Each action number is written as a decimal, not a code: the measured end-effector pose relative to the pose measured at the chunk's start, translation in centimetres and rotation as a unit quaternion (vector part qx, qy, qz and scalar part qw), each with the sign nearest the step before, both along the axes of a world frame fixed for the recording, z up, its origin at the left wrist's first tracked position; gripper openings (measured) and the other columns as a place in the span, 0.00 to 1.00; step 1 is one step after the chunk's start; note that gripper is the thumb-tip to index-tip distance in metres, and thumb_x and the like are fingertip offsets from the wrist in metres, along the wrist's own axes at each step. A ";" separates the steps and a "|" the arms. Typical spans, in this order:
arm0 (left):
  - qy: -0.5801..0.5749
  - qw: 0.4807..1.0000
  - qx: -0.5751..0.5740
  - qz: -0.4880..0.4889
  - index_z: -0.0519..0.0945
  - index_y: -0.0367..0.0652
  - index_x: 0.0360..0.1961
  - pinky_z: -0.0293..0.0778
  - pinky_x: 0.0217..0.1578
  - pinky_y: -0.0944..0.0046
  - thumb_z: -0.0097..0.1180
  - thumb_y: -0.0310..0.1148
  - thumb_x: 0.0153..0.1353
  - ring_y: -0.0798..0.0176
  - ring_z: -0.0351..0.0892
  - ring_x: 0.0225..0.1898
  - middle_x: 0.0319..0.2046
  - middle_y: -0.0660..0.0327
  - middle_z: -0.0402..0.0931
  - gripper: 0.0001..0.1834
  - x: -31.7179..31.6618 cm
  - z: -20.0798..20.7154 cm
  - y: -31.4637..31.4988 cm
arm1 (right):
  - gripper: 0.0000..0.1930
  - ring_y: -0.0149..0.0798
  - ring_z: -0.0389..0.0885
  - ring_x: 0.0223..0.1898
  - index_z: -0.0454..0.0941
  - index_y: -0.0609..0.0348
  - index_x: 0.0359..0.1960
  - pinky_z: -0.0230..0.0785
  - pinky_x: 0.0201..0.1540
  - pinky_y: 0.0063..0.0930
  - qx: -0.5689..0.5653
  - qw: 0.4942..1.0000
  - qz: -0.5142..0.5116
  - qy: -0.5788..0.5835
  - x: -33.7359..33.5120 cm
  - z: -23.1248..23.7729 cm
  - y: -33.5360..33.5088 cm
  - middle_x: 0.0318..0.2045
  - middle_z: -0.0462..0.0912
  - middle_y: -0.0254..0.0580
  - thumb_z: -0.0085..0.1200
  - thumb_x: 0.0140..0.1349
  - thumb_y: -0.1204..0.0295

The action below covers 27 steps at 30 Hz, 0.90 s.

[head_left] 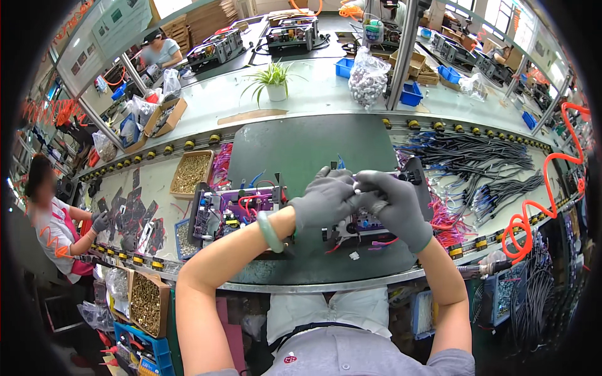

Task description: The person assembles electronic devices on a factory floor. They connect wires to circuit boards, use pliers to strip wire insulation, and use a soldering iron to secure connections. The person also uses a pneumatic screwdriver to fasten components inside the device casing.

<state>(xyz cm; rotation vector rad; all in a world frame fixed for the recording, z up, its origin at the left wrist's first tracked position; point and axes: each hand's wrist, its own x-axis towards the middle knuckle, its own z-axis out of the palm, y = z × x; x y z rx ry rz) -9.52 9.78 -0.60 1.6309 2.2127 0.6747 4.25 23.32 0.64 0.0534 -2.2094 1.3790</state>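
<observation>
My left hand (pixel 325 199) and my right hand (pixel 401 210), both in grey gloves, meet over the right-hand electronic unit (pixel 360 229). The right fingers are pinched together, with a small white piece (pixel 357 190) at their tips. The curled left fingers press close to the same spot; what they grip is hidden. Beneath the hands, the unit has a dark frame, a circuit board and purple parts, largely covered. A second open electronic unit (pixel 235 210), with red wires and a purple board, sits to the left. Near the front edge lies a small white scrap (pixel 354 255).
Both units rest on a dark green mat (pixel 307 147). Black cables (pixel 483 156) and pink wires (pixel 442 219) are piled at right. A box of brass-coloured parts (pixel 191 174) stands left. Farther left a gloved person (pixel 59 225) works. A coiled orange hose (pixel 533 219) hangs right.
</observation>
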 end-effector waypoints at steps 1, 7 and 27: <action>-0.033 0.999 0.033 -0.004 0.84 0.44 0.40 0.50 0.69 0.47 0.48 0.45 0.65 0.50 0.61 0.66 0.59 0.57 0.71 0.18 -0.4 -0.1 -0.4 | 0.18 0.33 0.82 0.31 0.79 0.60 0.48 0.74 0.35 0.26 0.061 0.998 -0.009 0.011 0.7 -0.2 0.5 0.34 0.84 0.43 0.59 0.54 0.83; -0.128 0.979 0.127 0.094 0.86 0.40 0.33 0.57 0.66 0.53 0.54 0.43 0.63 0.49 0.61 0.66 0.60 0.52 0.69 0.17 -0.9 -0.8 -0.9 | 0.20 0.39 0.84 0.33 0.79 0.59 0.47 0.76 0.36 0.29 0.324 0.939 0.117 -0.019 5.3 -3.0 -0.7 0.32 0.83 0.42 0.57 0.50 0.84; -0.149 0.954 0.171 0.198 0.86 0.35 0.29 0.71 0.49 0.61 0.60 0.39 0.60 0.59 0.74 0.50 0.51 0.54 0.73 0.16 -0.7 -3.4 2.9 | 0.08 0.41 0.84 0.28 0.79 0.58 0.37 0.74 0.31 0.31 0.091 0.994 0.037 -0.050 1.3 -4.6 -3.2 0.25 0.82 0.46 0.62 0.58 0.71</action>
